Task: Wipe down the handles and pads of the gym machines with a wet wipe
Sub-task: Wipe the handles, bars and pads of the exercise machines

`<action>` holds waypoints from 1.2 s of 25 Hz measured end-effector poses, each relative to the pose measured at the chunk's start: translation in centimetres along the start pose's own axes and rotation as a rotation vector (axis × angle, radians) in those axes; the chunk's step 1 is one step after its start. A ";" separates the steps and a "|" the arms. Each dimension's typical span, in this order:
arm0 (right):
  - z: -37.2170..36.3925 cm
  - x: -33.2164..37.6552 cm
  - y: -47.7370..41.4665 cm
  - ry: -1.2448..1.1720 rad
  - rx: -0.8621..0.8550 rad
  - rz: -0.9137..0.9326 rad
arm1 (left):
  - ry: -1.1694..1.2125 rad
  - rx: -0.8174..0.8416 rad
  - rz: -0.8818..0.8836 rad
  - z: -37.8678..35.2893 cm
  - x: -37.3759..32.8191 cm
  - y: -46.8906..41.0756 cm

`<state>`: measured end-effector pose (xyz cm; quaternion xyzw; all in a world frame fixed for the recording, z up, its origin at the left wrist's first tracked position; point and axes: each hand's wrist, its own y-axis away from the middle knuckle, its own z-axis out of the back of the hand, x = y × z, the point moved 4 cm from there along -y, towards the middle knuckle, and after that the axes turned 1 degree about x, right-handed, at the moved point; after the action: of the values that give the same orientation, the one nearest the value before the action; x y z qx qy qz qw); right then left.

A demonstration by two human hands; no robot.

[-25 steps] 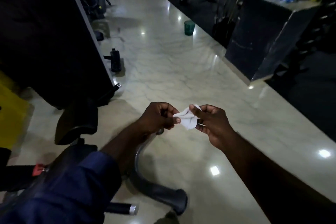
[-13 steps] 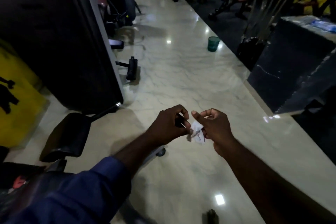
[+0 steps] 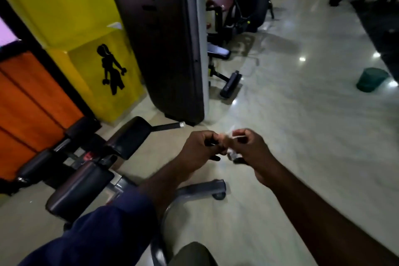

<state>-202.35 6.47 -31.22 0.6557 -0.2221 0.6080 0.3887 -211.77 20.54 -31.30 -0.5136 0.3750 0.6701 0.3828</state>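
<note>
1. Head view: the left hand (image 3: pixel 201 147) and right hand (image 3: pixel 251 150), fingers curled, pinch a small, blurred white wet wipe (image 3: pixel 232 133) between them, above the glossy marble floor (image 3: pixel 302 125).
2. Black machine pads (image 3: pixel 129 136) sit to the left, apart from both hands.
3. A yellow panel (image 3: pixel 86 17) carries a black silhouette holding dumbbells (image 3: pixel 111 69).

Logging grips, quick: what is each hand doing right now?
Left hand: curled, pinching the wet wipe.
Right hand: curled, pinching the same wet wipe, though blurred.
</note>
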 end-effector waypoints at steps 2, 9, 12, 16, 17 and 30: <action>-1.7 0.7 -2.0 0.046 0.143 0.055 | 0.111 -0.085 0.034 2.0 0.4 -0.8; -5.7 0.2 -13.9 -0.056 0.346 -0.126 | 0.482 -0.291 0.120 9.0 4.7 -6.6; -8.7 -0.7 -19.3 -0.049 0.370 -0.170 | 0.552 -0.310 0.169 11.4 7.0 -10.7; -12.7 0.4 -25.9 0.027 0.399 -0.204 | 0.560 -0.353 0.202 15.5 8.6 -16.3; -13.4 0.8 -27.3 0.043 0.404 -0.216 | 0.527 -0.375 0.216 16.7 9.0 -17.5; -23.2 1.6 -43.7 0.237 0.675 -0.106 | 0.447 -0.545 0.336 27.7 12.2 -25.6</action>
<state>-183.21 51.09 -41.06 0.6827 0.0718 0.6979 0.2043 -202.04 57.80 -40.67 -0.6613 0.3361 0.6701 0.0261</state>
